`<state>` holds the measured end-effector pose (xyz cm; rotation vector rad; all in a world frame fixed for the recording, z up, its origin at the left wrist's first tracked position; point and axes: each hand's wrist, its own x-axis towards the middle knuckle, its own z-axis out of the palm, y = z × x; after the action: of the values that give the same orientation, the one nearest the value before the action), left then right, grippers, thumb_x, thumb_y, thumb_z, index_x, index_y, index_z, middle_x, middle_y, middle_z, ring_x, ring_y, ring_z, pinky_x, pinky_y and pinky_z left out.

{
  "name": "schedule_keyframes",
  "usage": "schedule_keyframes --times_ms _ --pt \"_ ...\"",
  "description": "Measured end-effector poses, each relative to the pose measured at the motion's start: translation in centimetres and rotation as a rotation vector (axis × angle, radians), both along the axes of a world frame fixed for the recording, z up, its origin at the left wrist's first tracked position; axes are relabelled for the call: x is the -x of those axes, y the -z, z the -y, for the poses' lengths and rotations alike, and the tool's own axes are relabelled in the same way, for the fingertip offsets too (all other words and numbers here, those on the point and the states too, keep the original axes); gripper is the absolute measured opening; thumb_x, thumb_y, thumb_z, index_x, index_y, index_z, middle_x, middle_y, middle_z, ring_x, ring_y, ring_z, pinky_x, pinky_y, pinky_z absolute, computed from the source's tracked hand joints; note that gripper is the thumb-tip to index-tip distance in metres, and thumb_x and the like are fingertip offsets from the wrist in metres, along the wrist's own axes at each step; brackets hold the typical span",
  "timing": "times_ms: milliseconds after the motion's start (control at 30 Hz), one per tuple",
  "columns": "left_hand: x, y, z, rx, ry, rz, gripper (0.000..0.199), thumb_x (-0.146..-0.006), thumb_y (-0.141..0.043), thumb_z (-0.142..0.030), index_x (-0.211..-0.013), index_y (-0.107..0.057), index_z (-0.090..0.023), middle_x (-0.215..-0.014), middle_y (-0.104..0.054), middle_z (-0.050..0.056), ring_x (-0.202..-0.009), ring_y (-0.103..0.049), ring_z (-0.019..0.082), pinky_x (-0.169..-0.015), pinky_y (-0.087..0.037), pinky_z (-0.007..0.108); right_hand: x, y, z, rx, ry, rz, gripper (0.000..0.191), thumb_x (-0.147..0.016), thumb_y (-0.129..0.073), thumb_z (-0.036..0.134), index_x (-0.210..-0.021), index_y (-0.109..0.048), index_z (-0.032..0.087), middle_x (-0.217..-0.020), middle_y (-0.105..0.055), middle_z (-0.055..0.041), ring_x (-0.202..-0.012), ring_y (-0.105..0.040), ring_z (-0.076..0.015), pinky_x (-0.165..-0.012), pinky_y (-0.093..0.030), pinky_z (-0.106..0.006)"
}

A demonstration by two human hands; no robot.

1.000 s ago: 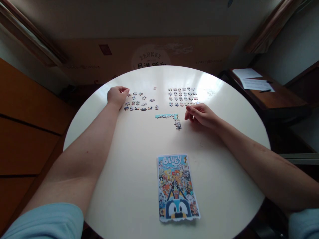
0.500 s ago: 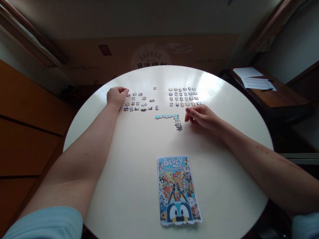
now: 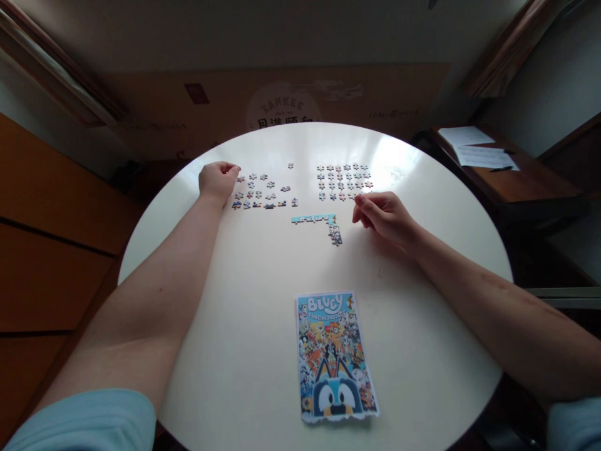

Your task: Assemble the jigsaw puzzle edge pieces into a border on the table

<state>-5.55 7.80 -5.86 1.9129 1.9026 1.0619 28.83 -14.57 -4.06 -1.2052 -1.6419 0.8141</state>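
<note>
Joined puzzle pieces (image 3: 335,232): bent strip, left of the right fingers
Rows of pieces (image 3: 340,177): just beyond the right fingers
Scattered pieces (image 3: 269,205): right of the left fingers
Right hand (image 3: 387,216): loosely curled, grip unclear
Left hand (image 3: 217,183): curled, thumb near forefinger, hold unclear
Picture sheet (image 3: 334,357): nearer the wearer than both hands' fingers

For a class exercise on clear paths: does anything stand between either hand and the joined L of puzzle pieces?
Between the right hand and the joined L, nothing visible does, only tabletop. Between the left hand and it, several loose pieces lie in the way.
</note>
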Motion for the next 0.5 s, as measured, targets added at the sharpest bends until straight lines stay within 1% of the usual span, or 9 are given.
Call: schedule_keyframes --times_ms 100,200,333,433,500 --pt "-0.1 -0.1 0.14 0.0 0.001 0.014 0.022 -0.085 -0.063 -0.034 -0.095 -0.074 -0.017 -0.09 -0.073 0.006 -0.082 -0.064 0.02 -0.081 -0.05 0.032 0.05 -0.17 0.09 -0.047 0.052 -0.03 0.058 -0.095 -0.053 0.064 -0.063 -0.067 0.017 -0.048 -0.048 0.0012 -0.047 -0.044 -0.0091 -0.051 -0.033 -0.027" --pt "-0.09 0.0 0.08 -0.001 0.002 0.017 0.023 -0.085 -0.063 -0.034 -0.096 -0.074 -0.017 -0.09 -0.073 0.006 -0.082 -0.064 0.02 -0.08 -0.05 0.031 0.0 -0.4 0.2 -0.103 0.106 -0.028 0.061 -0.093 -0.052 0.067 -0.06 -0.065 0.018 -0.048 -0.048 0.0005 -0.046 -0.044 -0.0101 -0.05 -0.033 -0.028" --pt "0.17 0.11 0.04 -0.018 -0.003 -0.012 0.024 -0.084 -0.063 -0.036 -0.095 -0.075 -0.019 -0.088 -0.074 0.005 -0.082 -0.065 0.021 -0.079 -0.049 0.03 -0.01 -0.8 0.54 -0.212 0.23 -0.067 0.064 -0.092 -0.048 0.072 -0.057 -0.062 0.02 -0.052 -0.051 -0.002 -0.05 -0.047 -0.0125 -0.052 -0.035 -0.03" --pt "0.39 -0.18 0.38 -0.016 0.003 -0.069 0.024 -0.084 -0.063 -0.037 -0.093 -0.077 -0.02 -0.086 -0.074 0.007 -0.082 -0.065 0.023 -0.079 -0.049 0.033 0.13 -0.83 0.8 -0.253 0.292 -0.162 0.061 -0.096 -0.048 0.067 -0.057 -0.06 0.021 -0.052 -0.052 -0.0025 -0.049 -0.048 -0.0131 -0.05 -0.033 -0.031" --pt "0.47 -0.38 0.6 -0.028 0.029 -0.117 0.022 -0.084 -0.063 -0.036 -0.091 -0.078 -0.021 -0.09 -0.074 0.01 -0.086 -0.066 0.026 -0.083 -0.049 0.036 0.28 -0.67 0.88 -0.269 0.287 -0.202 0.058 -0.098 -0.049 0.059 -0.056 -0.059 0.021 -0.053 -0.052 -0.0025 -0.049 -0.047 -0.013 -0.049 -0.032 -0.03"
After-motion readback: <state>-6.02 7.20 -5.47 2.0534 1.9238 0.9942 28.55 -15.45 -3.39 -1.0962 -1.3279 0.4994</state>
